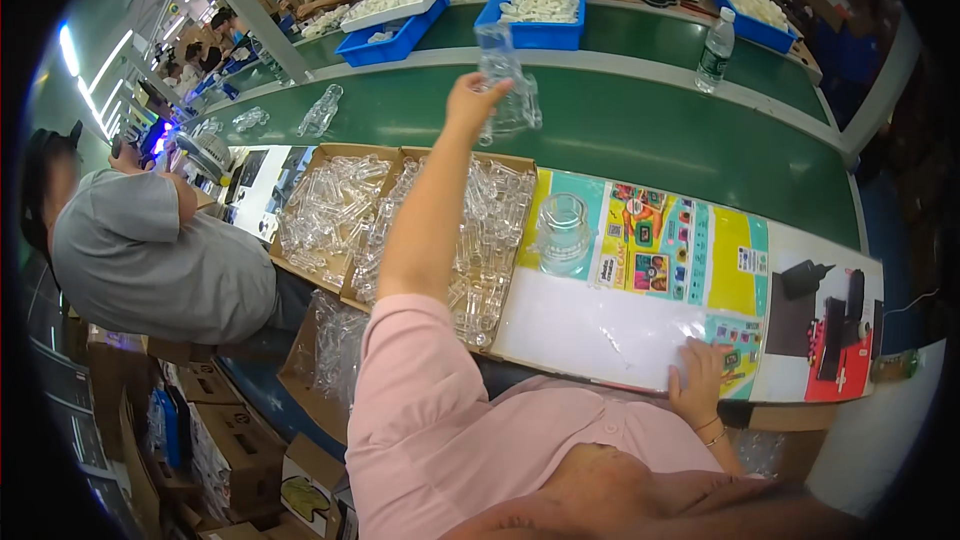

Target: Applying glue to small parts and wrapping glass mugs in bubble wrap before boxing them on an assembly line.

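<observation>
My left hand [470, 108] is stretched far out over the green conveyor belt [620, 125]. Its fingers are closed on a clear plastic part [512, 100], which looks tall with a wider lower end. My right hand [697, 380] lies at the near edge of the worktable, fingers extended on a white sheet [600, 330], holding nothing. A clear round plastic piece, like a small jar [563, 230], stands on the printed colourful sheet. Left of it, under my left arm, is a cardboard tray [508, 305] heaped with clear plastic pieces; my arm hides some of them.
A second tray [340, 205] of clear pieces adjoins the first. More clear parts [320, 110] lie on the belt. Beyond stand blue bins [540, 35] of whitish parts and a water bottle [715, 52]. A co-worker [160, 250] sits at left. Black tools [835, 325] lie at right.
</observation>
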`<action>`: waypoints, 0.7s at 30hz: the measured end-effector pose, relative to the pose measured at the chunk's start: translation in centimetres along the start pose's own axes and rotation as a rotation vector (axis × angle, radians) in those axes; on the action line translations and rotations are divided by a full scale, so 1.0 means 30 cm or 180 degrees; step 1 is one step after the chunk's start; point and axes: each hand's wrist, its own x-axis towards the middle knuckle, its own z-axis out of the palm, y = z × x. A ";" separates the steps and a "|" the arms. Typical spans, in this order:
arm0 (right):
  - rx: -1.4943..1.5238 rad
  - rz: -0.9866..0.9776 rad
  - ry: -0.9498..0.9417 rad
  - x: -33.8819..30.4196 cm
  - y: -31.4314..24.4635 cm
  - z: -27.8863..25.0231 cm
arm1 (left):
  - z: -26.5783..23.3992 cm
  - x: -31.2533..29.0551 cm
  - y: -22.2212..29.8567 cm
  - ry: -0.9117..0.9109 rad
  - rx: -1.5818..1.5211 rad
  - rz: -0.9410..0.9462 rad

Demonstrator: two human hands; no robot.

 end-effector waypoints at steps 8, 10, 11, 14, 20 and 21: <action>-0.0057 -0.0187 0.0031 -0.020 0.024 0.025 | 0.073 0.191 -0.253 -0.0708 0.1781 0.0223; -0.0108 -0.0254 -0.0025 -0.037 0.032 0.023 | 0.024 0.162 -0.230 -0.0419 0.2525 0.0470; -0.0185 -0.0217 -0.0017 -0.040 0.039 0.033 | 0.008 0.128 -0.196 -0.0681 0.2983 0.0452; -0.0148 -0.0228 -0.0023 -0.038 0.041 0.039 | -0.071 -0.036 -0.095 -0.1061 0.3750 0.0592; -0.0201 -0.0218 -0.0044 -0.018 0.027 0.025 | -0.298 -0.295 -0.144 -0.1483 0.3107 0.0740; -0.0202 -0.0221 -0.0040 -0.017 0.017 0.023 | -0.320 -0.347 -0.140 -0.1378 0.3059 0.1005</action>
